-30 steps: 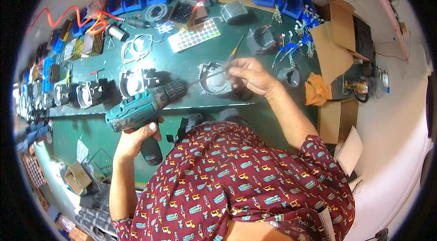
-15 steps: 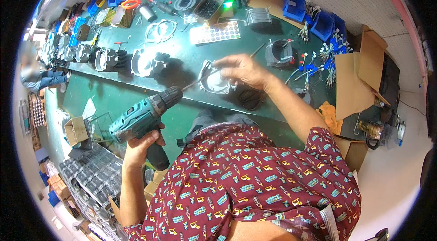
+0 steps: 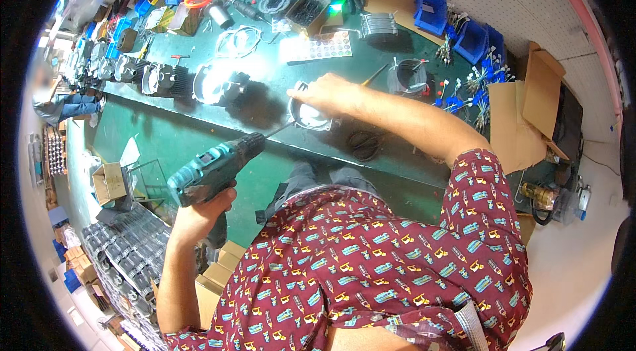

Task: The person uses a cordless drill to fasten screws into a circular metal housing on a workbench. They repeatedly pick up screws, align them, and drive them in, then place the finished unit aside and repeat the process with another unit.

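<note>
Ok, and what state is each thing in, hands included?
Drill: held, bit toward the grey housing; running or not, can't tell.
Left hand: closed around the drill's grip.
Right hand: over the housing; grip hidden.
Grey housing: partly covered by the right hand.
Small parts box: open, holding dark pieces.
Large cardboard box: open, flaps spread.
Sticker sheet: lying flat.

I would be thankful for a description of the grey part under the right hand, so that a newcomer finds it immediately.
Start from the green workbench and follow its near edge to the picture's middle. There lies a rounded grey part, partly hidden by the right hand. Unlike the grey housings to its left, it has the teal drill pointing at it.
</note>
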{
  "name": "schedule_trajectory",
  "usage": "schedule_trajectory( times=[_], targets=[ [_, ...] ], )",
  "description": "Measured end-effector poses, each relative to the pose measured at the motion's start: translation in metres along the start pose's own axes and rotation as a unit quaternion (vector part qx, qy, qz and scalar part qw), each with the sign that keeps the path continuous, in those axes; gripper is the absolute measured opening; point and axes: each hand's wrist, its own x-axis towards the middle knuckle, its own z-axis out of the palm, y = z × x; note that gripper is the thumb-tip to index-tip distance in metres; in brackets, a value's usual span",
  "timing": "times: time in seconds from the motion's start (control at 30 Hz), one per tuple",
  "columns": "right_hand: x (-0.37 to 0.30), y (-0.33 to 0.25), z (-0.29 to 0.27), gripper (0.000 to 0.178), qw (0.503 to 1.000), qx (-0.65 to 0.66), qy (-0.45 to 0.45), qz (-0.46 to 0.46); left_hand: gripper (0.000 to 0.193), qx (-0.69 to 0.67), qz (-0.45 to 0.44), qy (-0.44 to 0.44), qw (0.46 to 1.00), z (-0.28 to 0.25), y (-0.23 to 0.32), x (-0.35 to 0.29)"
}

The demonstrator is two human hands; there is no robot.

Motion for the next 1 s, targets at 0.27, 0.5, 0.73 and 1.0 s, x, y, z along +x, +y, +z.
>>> schedule_trajectory(
  times=[0.27, 0.5, 0.73, 1.0],
  targets=[
    [-0.002, 0.002, 0.001, 0.069, 1.000, 0.004, -0.004, 0.003, 0.025, 0.096, 0.104, -0.072, 0.987, -0.001, 0.020, 0.024],
    [-0.004, 0.000, -0.004, 0.070, 1.000, 0.008, -0.003, 0.007, 0.028, 0.115, 0.083, -0.089, 0.986, -0.003, 0.038, 0.033],
    [-0.004, 0.003, -0.002, 0.068, 1.000, 0.009, 0.011, -0.005, 0.040, 0.153, 0.070, -0.107, 0.980, -0.001, 0.048, 0.038],
    [-0.002, 0.004, 0.003, 0.066, 1.000, 0.014, 0.016, -0.001, 0.046, 0.155, 0.066, -0.122, 0.978, 0.005, 0.052, 0.046]
  ],
)
